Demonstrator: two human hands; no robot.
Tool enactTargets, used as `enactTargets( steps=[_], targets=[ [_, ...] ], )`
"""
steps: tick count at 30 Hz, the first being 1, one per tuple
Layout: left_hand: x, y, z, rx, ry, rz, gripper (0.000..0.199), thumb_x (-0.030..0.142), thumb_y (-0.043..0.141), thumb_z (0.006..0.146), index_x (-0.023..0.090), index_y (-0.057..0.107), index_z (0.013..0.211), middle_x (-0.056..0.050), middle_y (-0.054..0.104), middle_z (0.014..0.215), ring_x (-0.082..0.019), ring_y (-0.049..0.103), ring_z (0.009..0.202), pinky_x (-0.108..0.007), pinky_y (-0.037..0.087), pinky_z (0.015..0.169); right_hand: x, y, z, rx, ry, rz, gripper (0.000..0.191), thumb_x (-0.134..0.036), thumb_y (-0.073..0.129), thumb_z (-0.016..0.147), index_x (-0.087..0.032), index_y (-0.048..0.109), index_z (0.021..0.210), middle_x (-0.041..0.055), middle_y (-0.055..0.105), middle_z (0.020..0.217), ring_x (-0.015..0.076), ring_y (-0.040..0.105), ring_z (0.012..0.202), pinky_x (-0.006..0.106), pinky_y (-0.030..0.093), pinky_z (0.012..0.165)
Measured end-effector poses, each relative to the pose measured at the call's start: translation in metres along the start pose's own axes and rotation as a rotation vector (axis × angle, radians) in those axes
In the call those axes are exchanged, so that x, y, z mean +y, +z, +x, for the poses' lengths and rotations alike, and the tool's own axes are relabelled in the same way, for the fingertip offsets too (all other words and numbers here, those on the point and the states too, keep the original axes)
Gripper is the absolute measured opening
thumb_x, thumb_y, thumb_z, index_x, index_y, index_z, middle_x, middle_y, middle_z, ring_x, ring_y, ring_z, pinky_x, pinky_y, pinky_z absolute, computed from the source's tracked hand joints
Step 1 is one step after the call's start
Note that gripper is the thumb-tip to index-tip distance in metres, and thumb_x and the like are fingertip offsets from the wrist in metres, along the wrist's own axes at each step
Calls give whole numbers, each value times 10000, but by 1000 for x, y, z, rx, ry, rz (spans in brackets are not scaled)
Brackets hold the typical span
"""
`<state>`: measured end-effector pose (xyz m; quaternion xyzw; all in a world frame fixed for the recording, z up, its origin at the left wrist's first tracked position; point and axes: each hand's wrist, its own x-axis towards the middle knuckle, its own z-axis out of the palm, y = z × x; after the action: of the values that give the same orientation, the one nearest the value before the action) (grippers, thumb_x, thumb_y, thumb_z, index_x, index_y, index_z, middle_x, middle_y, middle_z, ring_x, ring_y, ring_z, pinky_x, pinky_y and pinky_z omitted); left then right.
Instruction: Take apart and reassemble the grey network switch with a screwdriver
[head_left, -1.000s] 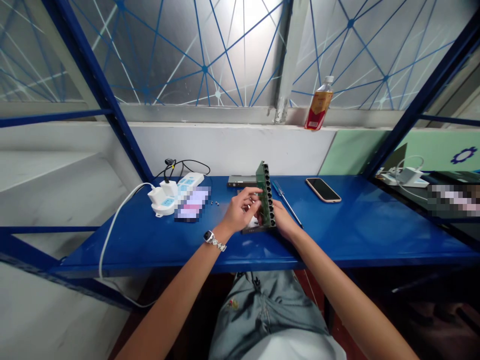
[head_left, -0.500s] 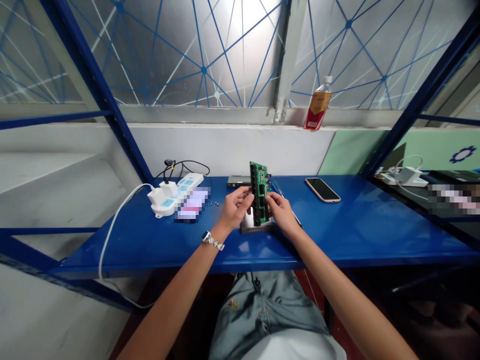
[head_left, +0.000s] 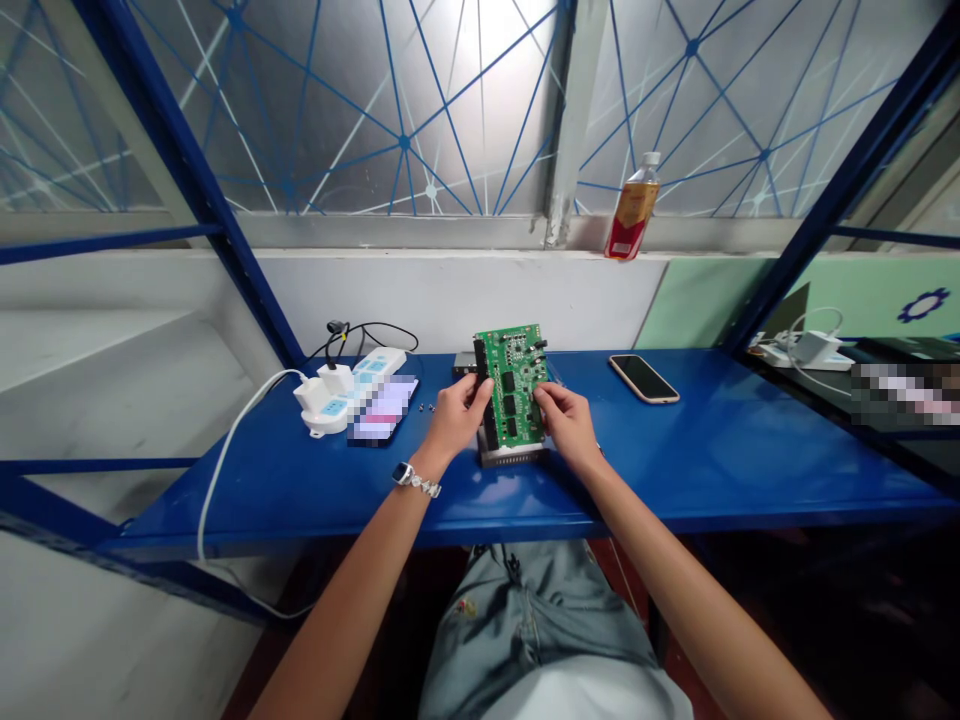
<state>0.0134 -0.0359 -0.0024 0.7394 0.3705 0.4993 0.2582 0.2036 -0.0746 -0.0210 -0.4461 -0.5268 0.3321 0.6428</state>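
Note:
Between my hands is a green circuit board [head_left: 523,352], its component side facing up toward me and a row of black connectors along its left edge. My left hand [head_left: 454,418] grips that left edge, thumb on top. On the opposite edge, my right hand [head_left: 564,422] pinches the board with thumb and fingers. Under the board's near end lies a metal casing [head_left: 517,457] with a slotted side, mostly hidden. Behind the left hand a dark flat metal piece [head_left: 463,362] shows partly. A few tiny screws [head_left: 426,407] lie left of my left hand.
To the left are a white power strip [head_left: 352,390] with plugs and a lit phone [head_left: 384,408]. On the right lies a dark-screened phone [head_left: 643,379]. A drink bottle [head_left: 634,208] stands on the window ledge. Blue frame posts [head_left: 247,290] bound the table [head_left: 712,450].
The board has turned from nearly edge-on so that its green face now shows broadly. My left hand has shifted slightly left with its edge; both hands keep hold.

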Motion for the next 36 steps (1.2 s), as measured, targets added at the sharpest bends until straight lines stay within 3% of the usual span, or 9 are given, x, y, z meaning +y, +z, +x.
enactTargets(
  steps=[6,15,20,25,30,33,36],
  targets=[
    [-4,-3,-2,-13,-12,62,454,564,508,981,212,406,714,53,424,550,-106,413,500,-235,274,501,1,1,-2,-42,13,16,360,-536,683,838,-179,720,817,-10,545,623,149,490,613,258,380,543],
    [-1,-4,-5,61,-37,147,546,582,422,1005,201,370,618,43,371,520,-112,377,517,-271,241,535,0,-1,-8,-85,75,-2,360,-544,688,808,-187,677,757,-42,445,543,118,381,513,255,299,482],
    [1,-3,-3,79,-47,39,550,608,475,976,191,426,620,49,367,538,-102,359,520,-259,247,517,-1,0,-7,-99,130,82,405,-579,723,780,-176,679,774,-68,424,486,87,319,435,240,237,439],
    [2,-3,-3,81,-131,-166,505,647,574,915,160,661,814,64,432,481,-93,385,429,-235,280,447,-8,0,-7,-146,164,155,446,-598,745,778,-163,703,868,-10,616,534,117,500,407,241,323,421],
    [4,-2,-3,86,-198,-258,527,631,650,877,125,709,1016,59,520,427,-91,424,337,-214,317,386,-14,0,-5,-113,127,189,414,-571,753,783,-163,704,836,66,718,686,170,648,564,241,420,444],
    [5,-1,-4,56,-173,-333,544,609,677,866,103,699,1066,-8,649,533,-119,549,394,-211,379,391,-13,-2,-4,-93,128,279,369,-540,711,814,-172,693,799,102,743,794,213,690,697,267,479,485],
    [5,-3,-5,-23,-99,-401,607,601,702,845,92,688,1175,-97,749,731,-191,704,589,-243,502,466,-14,-6,-3,-99,129,378,312,-466,641,836,-167,729,860,127,752,888,248,699,804,289,500,513]
  ],
)
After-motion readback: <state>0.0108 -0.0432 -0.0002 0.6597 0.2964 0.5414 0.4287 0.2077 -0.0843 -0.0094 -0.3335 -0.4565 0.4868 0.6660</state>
